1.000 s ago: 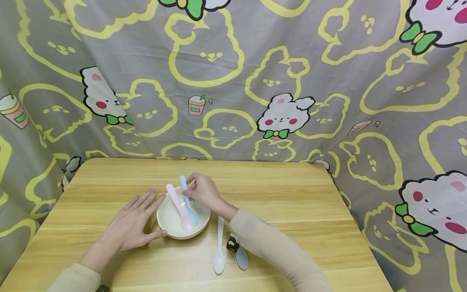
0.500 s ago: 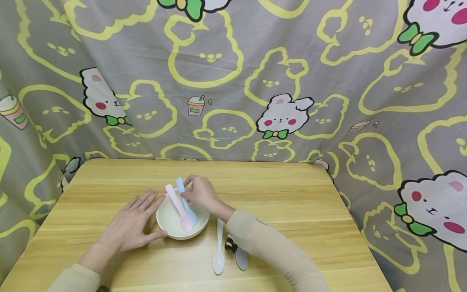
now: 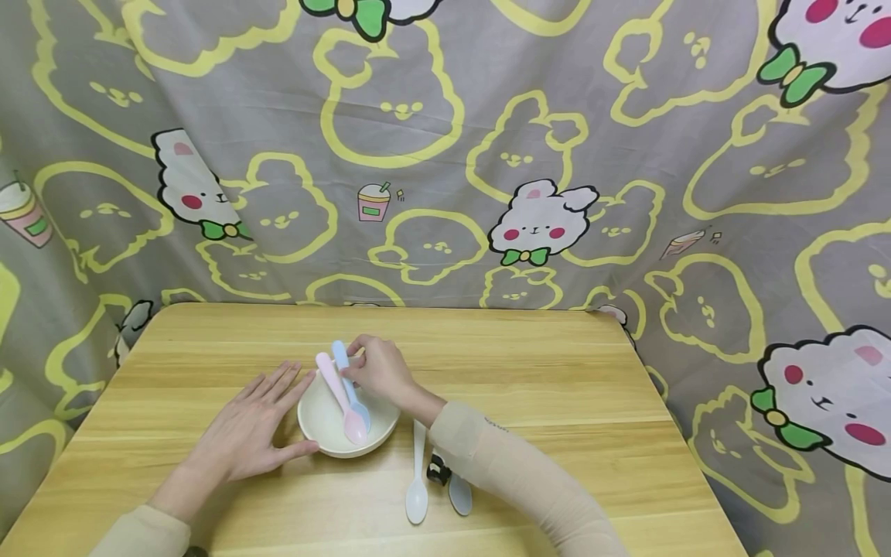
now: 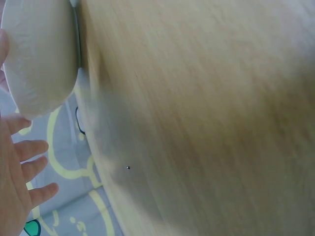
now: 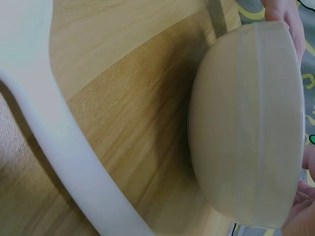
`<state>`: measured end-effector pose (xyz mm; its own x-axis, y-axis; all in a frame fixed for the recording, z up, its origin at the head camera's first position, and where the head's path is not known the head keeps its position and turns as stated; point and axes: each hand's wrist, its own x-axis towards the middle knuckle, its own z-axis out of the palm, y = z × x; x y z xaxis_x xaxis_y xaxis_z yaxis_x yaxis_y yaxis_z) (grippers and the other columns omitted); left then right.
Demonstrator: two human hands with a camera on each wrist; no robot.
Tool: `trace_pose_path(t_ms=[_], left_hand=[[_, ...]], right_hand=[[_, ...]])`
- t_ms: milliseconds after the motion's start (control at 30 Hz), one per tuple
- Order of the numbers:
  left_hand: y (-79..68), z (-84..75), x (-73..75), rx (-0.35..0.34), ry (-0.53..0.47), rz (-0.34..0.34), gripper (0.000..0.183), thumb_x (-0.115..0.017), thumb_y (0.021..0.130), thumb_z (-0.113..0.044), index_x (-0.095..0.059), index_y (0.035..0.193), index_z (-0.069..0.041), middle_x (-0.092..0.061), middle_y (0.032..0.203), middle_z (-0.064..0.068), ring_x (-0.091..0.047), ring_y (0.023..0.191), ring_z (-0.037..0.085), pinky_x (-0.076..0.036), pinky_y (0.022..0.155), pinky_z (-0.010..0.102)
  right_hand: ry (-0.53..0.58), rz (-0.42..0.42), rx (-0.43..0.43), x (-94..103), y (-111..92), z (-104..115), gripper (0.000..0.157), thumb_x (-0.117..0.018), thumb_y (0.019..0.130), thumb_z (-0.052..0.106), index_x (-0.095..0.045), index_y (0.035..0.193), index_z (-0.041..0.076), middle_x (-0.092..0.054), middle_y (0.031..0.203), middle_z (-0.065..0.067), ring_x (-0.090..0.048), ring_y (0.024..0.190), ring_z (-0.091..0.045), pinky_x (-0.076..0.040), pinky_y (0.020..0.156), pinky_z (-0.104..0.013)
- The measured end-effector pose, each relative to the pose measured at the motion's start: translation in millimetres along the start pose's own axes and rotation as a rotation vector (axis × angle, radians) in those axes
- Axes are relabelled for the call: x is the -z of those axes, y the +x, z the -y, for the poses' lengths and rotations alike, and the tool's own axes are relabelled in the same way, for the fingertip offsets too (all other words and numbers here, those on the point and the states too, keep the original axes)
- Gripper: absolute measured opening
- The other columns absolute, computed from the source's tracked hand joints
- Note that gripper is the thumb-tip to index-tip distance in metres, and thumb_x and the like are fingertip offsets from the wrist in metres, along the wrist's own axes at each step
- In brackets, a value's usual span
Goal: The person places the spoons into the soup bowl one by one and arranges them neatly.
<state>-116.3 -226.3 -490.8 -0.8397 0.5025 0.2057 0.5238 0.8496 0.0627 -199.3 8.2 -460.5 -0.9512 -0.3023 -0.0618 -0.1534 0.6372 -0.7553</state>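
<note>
Table point(image 3: 571, 387): four spoons point(image 3: 417, 503) (one bowl point(image 3: 321, 423))

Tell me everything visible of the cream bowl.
The cream bowl is round and smooth, like plastic or ceramic, with a faint band below its rim. It stands upright on the table. A pink spoon and a blue spoon lean inside, handles past the far rim. The left hand touches its left side; the right hand grips the blue spoon, its contact with the bowl unclear.
</note>
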Motion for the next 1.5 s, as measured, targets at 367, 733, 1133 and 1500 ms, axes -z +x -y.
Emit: trace_pose_path(t_ms=[367,733,1133,1500], left_hand=[[-0.6,-0.7,0.1,0.003,-0.008,-0.007,0.107,-0.066,0.085,-0.08,-0.042,0.162,-0.01,-0.046,0.163,0.025,-0.045,0.152,0.043,-0.042,0.122,0.062],[1.0,-1.0,0.4,0.003,-0.007,-0.015,0.107,-0.067,0.084,-0.079,-0.042,0.162,-0.01,-0.046,0.163,0.025,-0.046,0.151,0.044,-0.043,0.121,0.062],[1.0,-0.5,2.6,0.014,-0.004,0.025,0.107,-0.064,0.086,-0.08,-0.041,0.162,-0.009,-0.044,0.165,0.024,-0.043,0.154,0.043,-0.04,0.124,0.062],[0.7,0.2,1.4,0.011,-0.005,0.018,0.108,-0.064,0.086,-0.081,-0.04,0.163,-0.009,-0.045,0.164,0.025,-0.043,0.153,0.044,-0.04,0.123,0.062]], right_hand=[[0.002,0.015,0.034,6.8,0,-2,0.025,-0.082,0.092,0.014,-0.073,0.114,0.006,-0.082,0.085,-0.004,-0.07,0.06,-0.004,-0.053,0.055,-0.014],[0.185,0.039,0.04,31.1,-14,-5,0.028,-0.078,0.095,0.015,-0.072,0.119,0.004,-0.08,0.089,-0.006,-0.08,0.076,-0.024,-0.057,0.058,-0.018],[0.362,0.02,0.034,53.2,-42,-17,0.027,-0.078,0.094,0.013,-0.072,0.117,0.0,-0.079,0.091,-0.013,-0.078,0.073,-0.021,-0.066,0.066,-0.028],[0.492,0.012,0.0,74.5,-67,-32,0.032,-0.075,0.095,0.008,-0.067,0.122,-0.007,-0.075,0.097,-0.017,-0.08,0.076,-0.023,-0.07,0.076,-0.042]])
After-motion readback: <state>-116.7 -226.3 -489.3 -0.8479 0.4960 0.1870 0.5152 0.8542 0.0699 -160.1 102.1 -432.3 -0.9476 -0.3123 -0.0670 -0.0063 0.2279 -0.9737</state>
